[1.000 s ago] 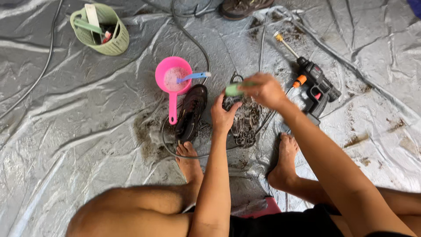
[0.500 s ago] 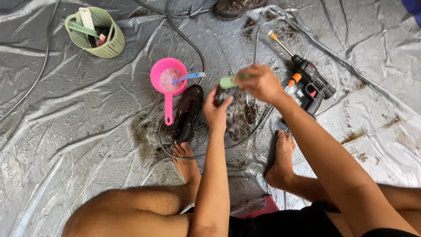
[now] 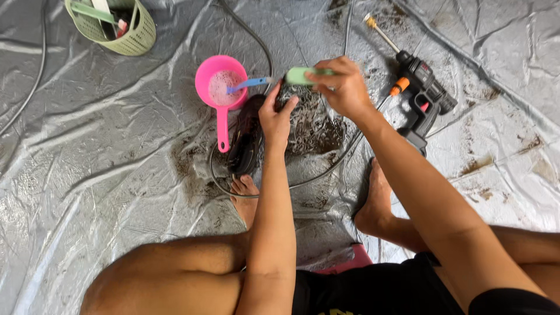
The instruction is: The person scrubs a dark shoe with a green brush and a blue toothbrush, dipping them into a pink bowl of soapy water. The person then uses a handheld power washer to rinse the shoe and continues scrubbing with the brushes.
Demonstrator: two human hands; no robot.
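Now scrubbing on the tarp.
Right hand (image 3: 343, 87) grips a green brush (image 3: 300, 76); left hand (image 3: 277, 116) clasps a dark shoe (image 3: 287, 96).

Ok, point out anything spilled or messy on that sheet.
Brown mud is smeared on the grey sheet around the dark shoe, with more streaks at the right. The pink scoop stands upright, foamy, nothing tipped.

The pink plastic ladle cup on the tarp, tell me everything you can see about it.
The pink plastic ladle cup is a round, deep bowl with a straight handle pointing toward the person. It sits upright on the wet grey plastic sheet, left of a dark shoe. Inside is foamy, speckled liquid. A blue-handled brush rests across its rim. Neither hand touches it.
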